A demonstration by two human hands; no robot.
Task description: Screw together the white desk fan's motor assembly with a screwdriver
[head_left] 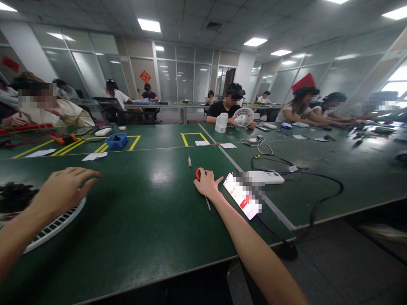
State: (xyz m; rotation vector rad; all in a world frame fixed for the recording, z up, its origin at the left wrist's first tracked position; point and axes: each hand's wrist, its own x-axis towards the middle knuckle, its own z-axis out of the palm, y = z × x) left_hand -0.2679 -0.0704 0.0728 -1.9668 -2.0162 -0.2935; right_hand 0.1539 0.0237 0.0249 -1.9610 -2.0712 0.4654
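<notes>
My right hand (208, 182) is closed over the red and black handle of a screwdriver (198, 174) on the green table (152, 220). Its thin metal shaft points back toward me from under the palm. Farther off lies a second, small screwdriver (190, 161) with a pale handle. At the left, my left hand (65, 188) is raised with nothing in it, fingers bent and thumb apart. Below and beside it is a white slotted grille (60, 222), partly hidden by my arm, with a dark bunched object (15, 198) above it.
A lit phone (243, 197) lies right of my right forearm, beside a white flat device (267, 177). Black cables (330, 169) loop across the right side. A blue bin (116, 141) stands farther back. Across the table, a person (225, 108) handles a white fan (244, 117).
</notes>
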